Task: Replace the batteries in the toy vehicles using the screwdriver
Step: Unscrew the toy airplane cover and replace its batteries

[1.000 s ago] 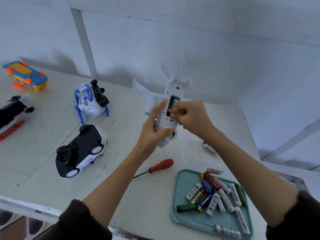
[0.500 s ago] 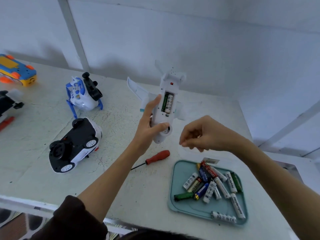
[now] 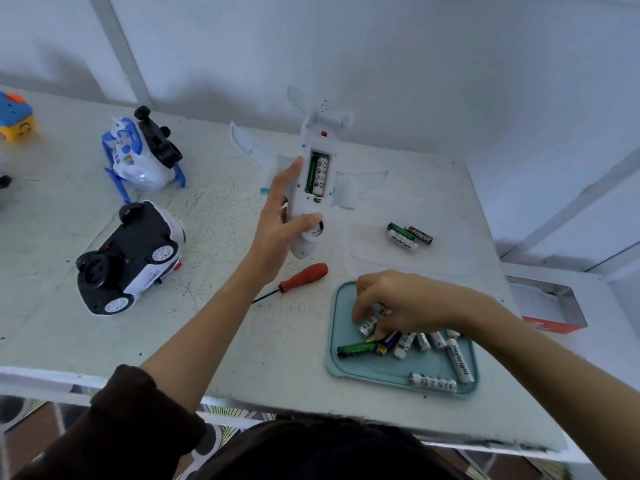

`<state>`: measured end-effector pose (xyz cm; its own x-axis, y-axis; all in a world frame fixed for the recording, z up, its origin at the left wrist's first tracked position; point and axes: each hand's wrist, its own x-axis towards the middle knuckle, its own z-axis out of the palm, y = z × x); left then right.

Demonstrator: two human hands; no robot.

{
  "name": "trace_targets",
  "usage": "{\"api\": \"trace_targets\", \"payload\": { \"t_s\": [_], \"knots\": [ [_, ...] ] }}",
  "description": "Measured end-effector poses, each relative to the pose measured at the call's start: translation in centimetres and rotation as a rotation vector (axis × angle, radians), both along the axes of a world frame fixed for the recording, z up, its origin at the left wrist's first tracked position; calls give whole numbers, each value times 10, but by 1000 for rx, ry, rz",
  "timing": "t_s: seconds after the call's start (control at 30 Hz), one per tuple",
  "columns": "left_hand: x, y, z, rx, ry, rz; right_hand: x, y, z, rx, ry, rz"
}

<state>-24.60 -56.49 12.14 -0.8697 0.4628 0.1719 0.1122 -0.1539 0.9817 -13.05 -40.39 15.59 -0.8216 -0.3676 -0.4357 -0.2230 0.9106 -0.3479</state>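
My left hand [image 3: 282, 216] grips a white toy airplane [image 3: 313, 188] belly-up above the table. Its battery compartment [image 3: 318, 174] is open, with a green and a white battery inside. My right hand [image 3: 398, 303] reaches down into the teal tray [image 3: 336, 362] and pinches a white battery [image 3: 369, 325] among several loose batteries. A red-handled screwdriver [image 3: 303, 277] lies on the table between the airplane and the tray.
Three loose batteries [image 3: 408, 235] lie on a clear lid [image 3: 367, 251] at the right. A black and white toy car [image 3: 130, 258] lies upside down at the left, a blue and white toy [image 3: 142, 154] behind it, an orange and blue toy [image 3: 14, 116] at far left.
My right hand left the airplane's battery compartment and dropped to the tray, where its fingers now close on a battery. My left hand kept holding the airplane.
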Motion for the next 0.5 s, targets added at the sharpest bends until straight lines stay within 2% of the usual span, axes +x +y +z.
{"api": "trace_targets", "payload": {
  "t_s": [0.13,0.23,0.33,0.5],
  "knots": [
    [1,-3,0,1,-3,16,2,1,0,-26,27,19],
    [0,-4,1,2,3,29,-2,-1,5,-256,105,-6],
    [-1,-4,2,6,6,31,-10,-7,12,-499,237,-147],
    [-3,-4,7,11,22,36,-36,-14,32,-660,352,-293]
  ]
}}
